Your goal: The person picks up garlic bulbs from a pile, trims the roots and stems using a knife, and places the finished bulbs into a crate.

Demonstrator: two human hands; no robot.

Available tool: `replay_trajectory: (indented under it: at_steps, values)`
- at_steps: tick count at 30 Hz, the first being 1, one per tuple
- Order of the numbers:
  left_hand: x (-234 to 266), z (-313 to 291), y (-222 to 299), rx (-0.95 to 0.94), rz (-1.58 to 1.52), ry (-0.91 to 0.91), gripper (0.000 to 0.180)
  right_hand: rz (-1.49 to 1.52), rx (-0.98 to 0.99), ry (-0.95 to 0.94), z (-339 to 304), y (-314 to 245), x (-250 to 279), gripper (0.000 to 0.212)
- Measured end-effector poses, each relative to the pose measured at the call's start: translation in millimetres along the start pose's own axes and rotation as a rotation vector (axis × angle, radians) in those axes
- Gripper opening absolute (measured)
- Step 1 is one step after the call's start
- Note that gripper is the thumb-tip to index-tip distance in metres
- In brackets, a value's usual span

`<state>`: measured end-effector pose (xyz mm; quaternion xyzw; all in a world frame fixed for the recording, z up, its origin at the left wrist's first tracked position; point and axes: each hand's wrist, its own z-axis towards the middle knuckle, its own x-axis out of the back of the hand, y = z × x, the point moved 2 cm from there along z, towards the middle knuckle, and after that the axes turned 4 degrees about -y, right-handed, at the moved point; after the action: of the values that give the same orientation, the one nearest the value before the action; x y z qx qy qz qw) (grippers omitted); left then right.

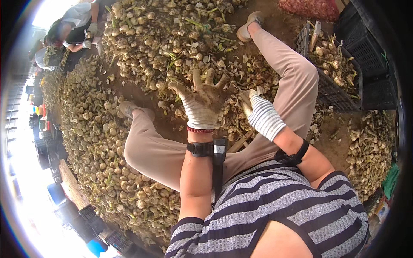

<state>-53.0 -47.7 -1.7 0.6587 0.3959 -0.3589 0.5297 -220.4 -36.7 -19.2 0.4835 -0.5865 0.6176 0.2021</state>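
My left hand [201,101], in a soiled work glove with a striped cuff, is open with its fingers spread and the palm down. It is just over the near edge of a big heap of garlic bulbs [142,56] and holds nothing I can see. To its right, my right hand [251,103], in a similar glove, is closed, fingers toward the left hand. A thin dark shape shows by its fingertips, but what it grips I cannot make out. Loose garlic skins and stalks [234,116] lie beneath both hands, between my legs.
A black plastic crate [340,96] with garlic in it stands right of my knee, near stacked black crates [365,47]. More garlic [103,142] spreads along my left. A red mesh sack [309,8] lies at the far right. Another person [77,26] works at the far left.
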Motion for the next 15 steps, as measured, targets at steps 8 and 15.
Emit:
replay_trajectory:
  at_steps: [8, 15]
  values:
    - [-12, -9, 13, 0.095, -0.369, -0.146, 0.122, 0.041, -0.174, -0.152, 27, 65, -28, 0.03]
    - [15, -3, 5, 0.076, -0.018, 0.059, 0.093, 0.598, -0.217, -0.163, 22, 33, -4, 0.035]
